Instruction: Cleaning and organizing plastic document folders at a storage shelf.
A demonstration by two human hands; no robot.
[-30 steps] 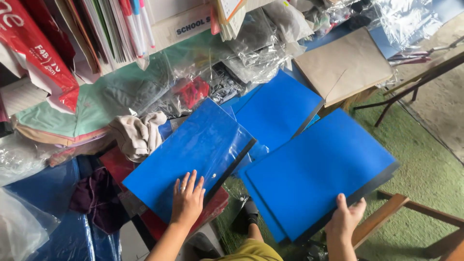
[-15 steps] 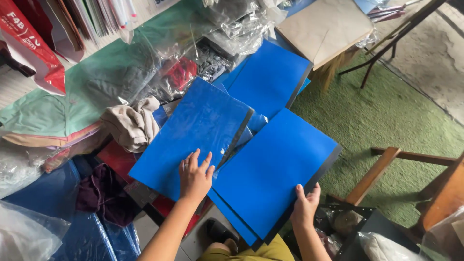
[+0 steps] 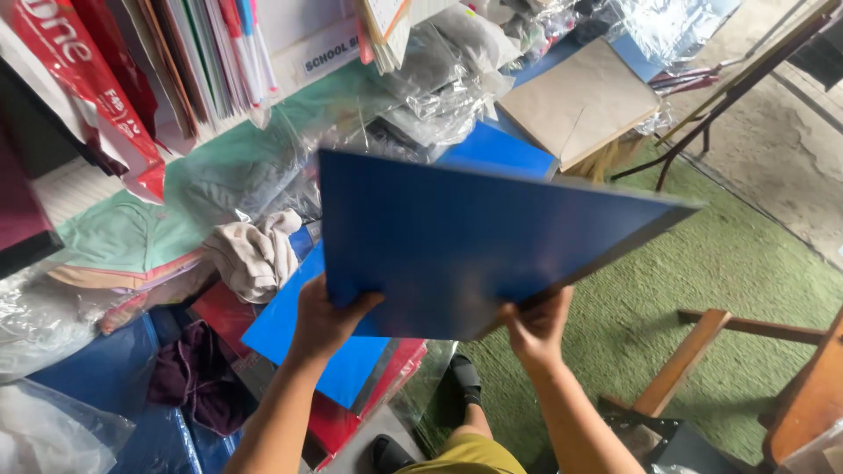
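Note:
I hold a large blue sheet [image 3: 457, 237] with a dark edge up in front of me, tilted, with both hands on its near edge. My left hand [image 3: 323, 318] grips the sheet's lower left corner. My right hand [image 3: 537, 326] grips the near edge toward the right. Below the raised sheet another blue sheet [image 3: 299, 338] lies flat on a red pile [image 3: 351, 412]. A further blue sheet [image 3: 500, 149] shows behind the top edge of the one I hold.
A crumpled beige cloth [image 3: 255, 254] lies to the left, beside a green plastic-wrapped bundle [image 3: 211, 184]. A brown envelope [image 3: 580, 101] rests at the back right. Books and folders [image 3: 202, 53] stand upper left. A wooden frame [image 3: 702, 360] sits on the green carpet [image 3: 702, 263].
My left hand left the flat sheet and took the other sheet's corner. Both hands lifted that sheet up off the pile and tilted it toward me.

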